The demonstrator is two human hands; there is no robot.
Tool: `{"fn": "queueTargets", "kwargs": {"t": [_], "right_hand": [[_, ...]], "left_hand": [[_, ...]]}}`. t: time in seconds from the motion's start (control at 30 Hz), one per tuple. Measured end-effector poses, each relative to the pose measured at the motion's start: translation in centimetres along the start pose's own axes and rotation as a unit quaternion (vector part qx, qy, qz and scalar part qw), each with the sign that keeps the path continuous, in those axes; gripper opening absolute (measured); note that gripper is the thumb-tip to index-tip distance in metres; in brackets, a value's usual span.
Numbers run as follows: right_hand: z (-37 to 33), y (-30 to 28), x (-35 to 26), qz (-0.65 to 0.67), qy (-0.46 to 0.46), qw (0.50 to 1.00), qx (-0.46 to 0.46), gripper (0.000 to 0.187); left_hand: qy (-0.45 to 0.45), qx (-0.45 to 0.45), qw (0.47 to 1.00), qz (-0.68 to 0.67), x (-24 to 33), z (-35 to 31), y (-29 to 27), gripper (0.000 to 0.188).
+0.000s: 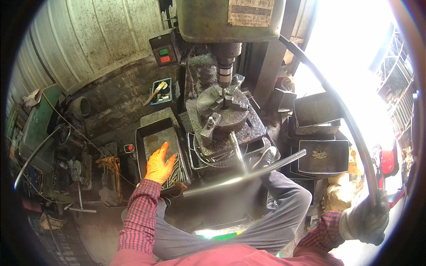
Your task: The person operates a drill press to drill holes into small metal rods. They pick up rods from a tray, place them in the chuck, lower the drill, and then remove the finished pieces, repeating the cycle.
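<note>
My left hand (160, 165), in an orange glove, reaches over a metal tray (140, 148) with its fingers stretched out. Slim metal rods (176, 170) lie in the tray beside and under it; I see none in its grasp. At the right, my right hand (367, 218), in a grey-white glove, is wrapped round the lower end of a long drill press lever (339, 97). The drill chuck (225, 73) points its bit down at a round workholding chuck (222, 106) covered in metal chips. A T-shaped bar (248, 176) sticks out from that chuck toward me.
A switch box (164, 52) with green and red buttons hangs left of the drill press. A brush (156, 92) lies in a small blue tray (161, 103). Metal bins (323, 157) are stacked at the right. Hoses and tools crowd the left side.
</note>
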State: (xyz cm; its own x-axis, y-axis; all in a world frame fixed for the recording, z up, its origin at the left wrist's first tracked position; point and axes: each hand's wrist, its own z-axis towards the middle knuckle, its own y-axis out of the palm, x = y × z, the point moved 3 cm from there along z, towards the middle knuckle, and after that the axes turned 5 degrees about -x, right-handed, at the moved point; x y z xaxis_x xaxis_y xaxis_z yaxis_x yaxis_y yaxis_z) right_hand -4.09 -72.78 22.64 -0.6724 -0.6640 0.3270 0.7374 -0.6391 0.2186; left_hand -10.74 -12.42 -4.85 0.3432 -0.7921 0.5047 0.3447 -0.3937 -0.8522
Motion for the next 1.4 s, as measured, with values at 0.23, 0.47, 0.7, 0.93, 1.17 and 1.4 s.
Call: {"fn": "queueTargets", "kwargs": {"t": [0.23,0.47,0.7,0.93,1.17,1.4], "right_hand": [[0.4,-1.6,-1.0,-0.033,-0.026,0.998,-0.056,0.036],[1.4,-2.4,-1.7,-0.018,0.002,0.998,-0.057,0.039],[0.8,-2.5,-2.0,-0.013,-0.009,0.999,-0.047,0.039],[2.4,-3.5,-3.1,0.066,-0.023,0.997,0.042,0.037],[2.5,-4.0,-2.8,0.040,-0.030,0.999,0.021,0.037],[2.6,-2.4,-1.2,0.033,-0.021,0.999,-0.036,0.026]], "left_hand": [[0.003,0.000,1.000,0.009,-0.1,-0.1,0.0,0.064],[0.002,0.000,1.000,0.015,-0.1,-0.2,0.0,0.064],[-0.004,-0.003,1.000,0.006,-0.2,-0.2,0.1,0.064],[-0.009,-0.013,1.000,0.002,0.5,-0.2,-0.3,0.066],[-0.001,-0.001,1.000,0.002,0.8,-0.1,-0.9,0.066],[0.000,0.012,1.000,-0.007,0.4,0.0,-1.0,0.065]]}}
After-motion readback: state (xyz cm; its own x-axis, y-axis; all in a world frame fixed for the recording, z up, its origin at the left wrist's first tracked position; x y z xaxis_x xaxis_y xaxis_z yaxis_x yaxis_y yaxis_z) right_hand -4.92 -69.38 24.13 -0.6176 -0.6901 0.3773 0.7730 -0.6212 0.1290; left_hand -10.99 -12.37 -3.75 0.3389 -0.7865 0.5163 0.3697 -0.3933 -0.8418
